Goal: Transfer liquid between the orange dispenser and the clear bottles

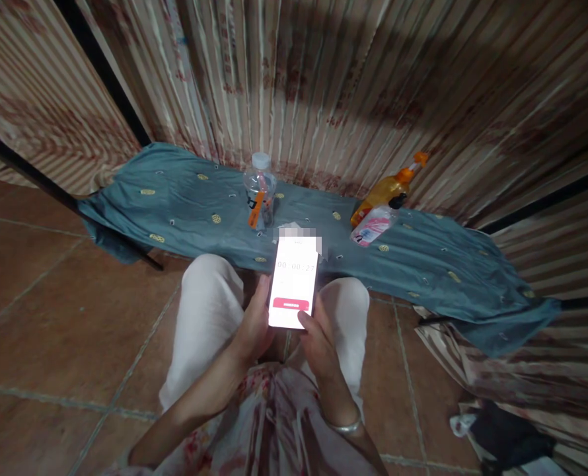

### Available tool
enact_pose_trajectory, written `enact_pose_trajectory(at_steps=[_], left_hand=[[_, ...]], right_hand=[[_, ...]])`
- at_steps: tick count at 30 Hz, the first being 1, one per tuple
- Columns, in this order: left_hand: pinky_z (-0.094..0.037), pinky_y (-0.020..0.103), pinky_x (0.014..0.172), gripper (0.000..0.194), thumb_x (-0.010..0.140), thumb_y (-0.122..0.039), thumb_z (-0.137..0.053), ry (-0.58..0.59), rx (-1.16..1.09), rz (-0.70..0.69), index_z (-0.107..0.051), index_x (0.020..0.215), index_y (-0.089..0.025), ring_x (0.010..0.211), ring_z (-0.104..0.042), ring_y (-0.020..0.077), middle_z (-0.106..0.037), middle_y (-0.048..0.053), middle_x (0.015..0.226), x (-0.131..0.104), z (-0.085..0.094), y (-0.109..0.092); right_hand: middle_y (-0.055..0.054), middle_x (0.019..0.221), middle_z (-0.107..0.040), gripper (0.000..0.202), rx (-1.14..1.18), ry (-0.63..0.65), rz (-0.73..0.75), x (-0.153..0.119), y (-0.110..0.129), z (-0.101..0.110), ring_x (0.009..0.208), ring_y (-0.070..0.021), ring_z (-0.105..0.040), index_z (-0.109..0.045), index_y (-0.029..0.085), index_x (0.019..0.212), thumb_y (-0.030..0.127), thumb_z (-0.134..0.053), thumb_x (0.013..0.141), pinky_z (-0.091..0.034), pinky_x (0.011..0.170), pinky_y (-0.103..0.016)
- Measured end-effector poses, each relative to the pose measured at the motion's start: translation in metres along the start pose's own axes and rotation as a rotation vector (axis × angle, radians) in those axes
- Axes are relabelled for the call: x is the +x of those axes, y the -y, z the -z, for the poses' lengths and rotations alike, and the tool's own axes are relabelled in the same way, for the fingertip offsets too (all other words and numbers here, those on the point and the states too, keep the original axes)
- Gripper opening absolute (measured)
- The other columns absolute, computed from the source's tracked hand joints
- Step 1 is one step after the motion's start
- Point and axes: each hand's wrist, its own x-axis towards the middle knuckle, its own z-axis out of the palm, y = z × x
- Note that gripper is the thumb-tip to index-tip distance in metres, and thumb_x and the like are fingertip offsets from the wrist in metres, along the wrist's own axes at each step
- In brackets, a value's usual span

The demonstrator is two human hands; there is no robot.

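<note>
Far left, the reddish-brown tiled floor [51, 317] lies open, plenty of bare room out to the frame edge, with a dark metal bar [51, 188] slanting across it. Next comes the teal embroidered cloth [185, 205], spread along the foot of the striped beige curtain [324, 79]; its left edge droops in a fold, its near edge runs just ahead of the person's white-trousered knees [207, 311]. On the cloth stands a clear plastic water bottle with an orange label [260, 192], upright, close to the curtain.

Now the middle: the left hand [254, 330] cradles a bright-screened white smartphone [294, 283] from its left edge, fingers [263, 291] wrapped up along the side and holding it. The phone sits between the knees, tilted up toward the camera, above the floor and short of the cloth's near edge. The right hand [318, 344], a silver bangle [343, 426] on its wrist, steadies the bottom right corner, thumb resting on the screen near a pink bar.

Further right, an orange squeeze bottle [388, 188] and a small pink-labelled white bottle [373, 226] lean together on the cloth, touching, well apart from the water bottle. Far right, the cloth's edge tapers out and bare tile shows beside the right knee.
</note>
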Motion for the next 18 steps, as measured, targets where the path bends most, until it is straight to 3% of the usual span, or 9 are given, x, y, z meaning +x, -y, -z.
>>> enact_pose_trajectory(at_steps=[6, 12, 18], left_hand=[[-0.054, 0.041, 0.112, 0.046, 0.101, -0.051, -0.058, 0.004, -0.004, 0.003, -0.077, 0.116, -0.011, 0.125, -0.072, 0.0321, -0.082, 0.013, 0.113, 0.0000, 0.0015, 0.0019], [-0.055, 0.041, 0.110, 0.045, 0.105, -0.046, -0.049, -0.047, -0.003, 0.001, -0.076, 0.116, -0.012, 0.124, -0.072, 0.0304, -0.082, 0.012, 0.116, -0.0010, -0.0039, 0.0013], [-0.056, 0.040, 0.109, 0.046, 0.107, -0.044, -0.045, -0.053, -0.016, 0.035, -0.074, 0.123, -0.012, 0.122, -0.073, 0.0299, -0.082, 0.011, 0.114, 0.0002, -0.0036, 0.0019]], right_hand=[[-0.004, 0.134, -0.073, 0.054, 0.035, -0.024, -0.025, -0.0013, 0.0010, -0.0005, 0.139, -0.0275, -0.058, -0.065, 0.027, 0.140, 0.043, -0.067, 0.088, -0.047, 0.118, -0.047], [-0.003, 0.147, -0.065, 0.054, 0.055, -0.012, -0.003, 0.0008, 0.0050, 0.0019, 0.142, -0.0280, -0.056, -0.064, 0.028, 0.139, 0.041, -0.067, 0.087, -0.043, 0.121, -0.048], [-0.005, 0.146, -0.066, 0.056, 0.046, -0.030, -0.017, 0.0016, 0.0053, 0.0006, 0.139, -0.0293, -0.058, -0.064, 0.027, 0.139, 0.041, -0.065, 0.085, -0.045, 0.119, -0.048]])
